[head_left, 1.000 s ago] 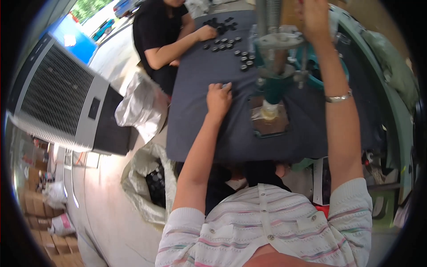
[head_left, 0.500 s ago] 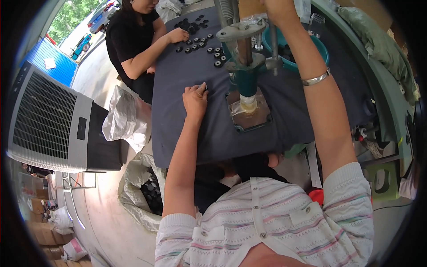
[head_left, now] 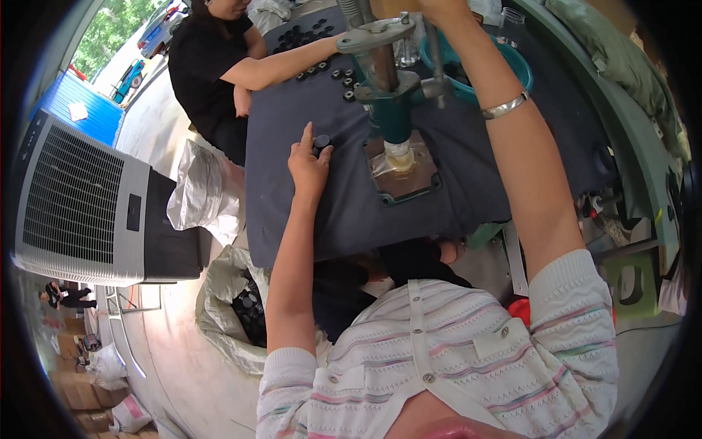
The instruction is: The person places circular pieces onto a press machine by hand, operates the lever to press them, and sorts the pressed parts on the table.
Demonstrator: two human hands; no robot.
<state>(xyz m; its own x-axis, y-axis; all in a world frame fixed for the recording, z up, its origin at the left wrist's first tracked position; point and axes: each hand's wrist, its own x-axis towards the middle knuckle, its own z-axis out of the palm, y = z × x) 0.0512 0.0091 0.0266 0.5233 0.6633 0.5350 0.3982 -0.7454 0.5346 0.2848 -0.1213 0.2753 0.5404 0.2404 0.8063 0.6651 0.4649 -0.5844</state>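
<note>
My left hand rests low over the dark cloth on the table, left of the press. Its index finger points forward, and a small black round cap sits between that finger and the thumb. My right hand is at the top edge, closed round the upper end of the lever of a hand press; its fingertips are partly cut off. Below the ram, a pale cylindrical tip meets the press's metal base plate.
A co-worker's arm reaches across the far left, over several black round parts. Behind the press stands a teal basin, with a clear glass beyond. A sack of black parts and an air cooler stand left.
My left hand has shifted slightly left, its index finger now stretched out and the cap more visible. The co-worker's arm has extended right, toward the press. My right hand stays on the lever.
</note>
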